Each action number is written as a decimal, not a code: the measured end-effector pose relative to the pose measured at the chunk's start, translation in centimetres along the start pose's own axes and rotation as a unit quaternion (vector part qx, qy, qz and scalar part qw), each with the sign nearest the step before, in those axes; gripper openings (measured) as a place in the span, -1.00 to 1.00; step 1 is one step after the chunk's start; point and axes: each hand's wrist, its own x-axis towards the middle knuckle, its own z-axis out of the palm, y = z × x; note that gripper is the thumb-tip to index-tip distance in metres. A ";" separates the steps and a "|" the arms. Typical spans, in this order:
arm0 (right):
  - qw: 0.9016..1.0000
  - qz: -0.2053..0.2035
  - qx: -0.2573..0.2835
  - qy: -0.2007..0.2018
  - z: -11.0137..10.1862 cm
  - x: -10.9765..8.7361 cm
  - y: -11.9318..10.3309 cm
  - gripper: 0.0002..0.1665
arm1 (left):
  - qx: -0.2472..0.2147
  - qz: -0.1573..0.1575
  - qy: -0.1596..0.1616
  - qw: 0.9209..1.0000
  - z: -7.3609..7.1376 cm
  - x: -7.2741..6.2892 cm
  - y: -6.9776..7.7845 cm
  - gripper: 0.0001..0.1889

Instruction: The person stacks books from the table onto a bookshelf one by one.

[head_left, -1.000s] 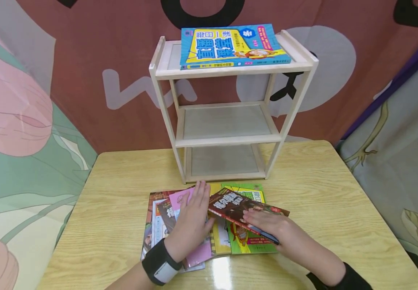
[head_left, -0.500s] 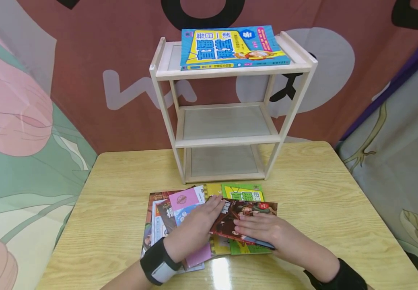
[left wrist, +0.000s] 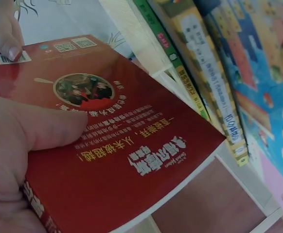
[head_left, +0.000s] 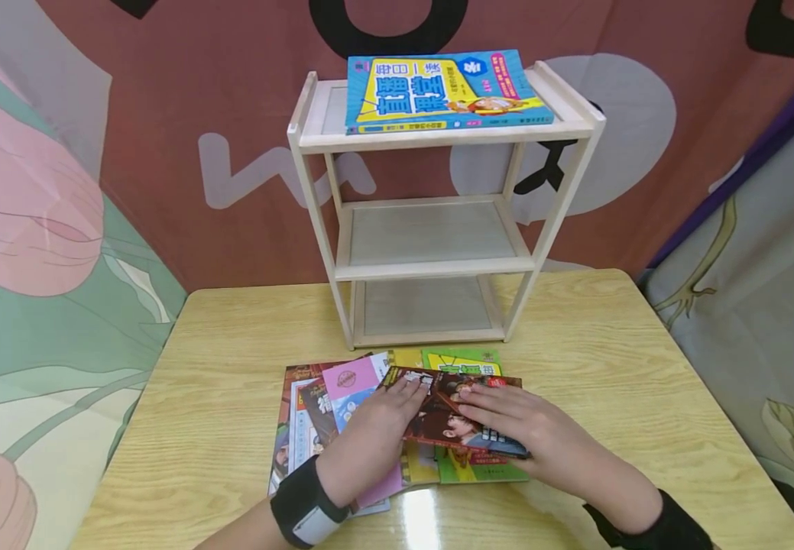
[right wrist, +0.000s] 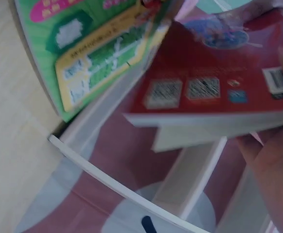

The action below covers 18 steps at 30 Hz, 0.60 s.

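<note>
A dark red paperback book (head_left: 441,420) lies over the pile in the head view, tilted and raised at least partly off it. My left hand (head_left: 372,428) holds its left end, fingers on the front cover. In the left wrist view the left thumb (left wrist: 59,124) presses the red back cover (left wrist: 107,150). At the other end my right hand (head_left: 530,420) grips the book, fingers on top. The right wrist view shows the right thumb near the barcode (right wrist: 279,80). Beneath are a green book (head_left: 482,472), a yellow book (head_left: 406,357) and a pink-topped book (head_left: 345,378).
Behind the pile stands a white three-tier shelf (head_left: 434,270) on the wooden table (head_left: 231,336). A blue and yellow book (head_left: 448,92) lies on its top tier. Further books (head_left: 283,443) overlap at the pile's left side. A printed cloth (head_left: 252,244) hangs behind.
The left hand has moved from the pile onto the left end of the dark red book. That book has turned from a slant to nearly level, and its cover now faces up more.
</note>
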 end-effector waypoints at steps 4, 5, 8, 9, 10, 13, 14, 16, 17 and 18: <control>0.999 0.027 -0.016 0.012 -0.8 0.2 -0.8 -0.13 | 0.038 -0.019 0.008 0.999 -0.2 0.0 0.2 -0.37; 0.999 0.039 -0.017 0.013 -0.9 0.3 -1.1 -0.09 | 0.047 -0.023 0.012 0.999 -0.3 0.0 0.2 -0.38; 0.997 0.070 -0.027 0.017 -1.1 0.7 -2.1 0.02 | 0.078 -0.033 0.023 0.996 -0.3 0.0 0.4 -0.39; 0.996 0.084 -0.034 0.010 -1.1 0.9 -2.4 0.05 | 0.087 -0.037 0.027 0.995 -0.4 0.0 0.4 -0.40; 0.994 0.098 -0.041 0.001 -1.0 1.1 -2.7 0.08 | 0.095 -0.043 0.029 0.994 -0.4 0.1 0.5 -0.40; 0.989 0.126 -0.068 -0.026 -0.4 1.9 -3.3 0.13 | 0.120 -0.061 0.034 0.990 -0.7 0.2 1.1 -0.39; 0.987 0.135 -0.080 -0.037 -0.2 2.1 -3.4 0.14 | 0.126 -0.067 0.033 0.989 -0.9 0.3 1.3 -0.36; 0.983 0.147 -0.102 -0.049 0.3 2.6 -3.5 0.12 | 0.144 -0.073 0.033 0.986 -1.1 0.5 1.7 -0.35; 0.981 0.153 -0.111 -0.052 0.6 2.8 -3.5 0.10 | 0.151 -0.075 0.035 0.985 -1.1 0.5 1.9 -0.35; 0.978 0.159 -0.120 -0.055 0.8 3.0 -3.4 0.09 | 0.155 -0.075 0.040 0.984 -1.2 0.6 2.1 -0.36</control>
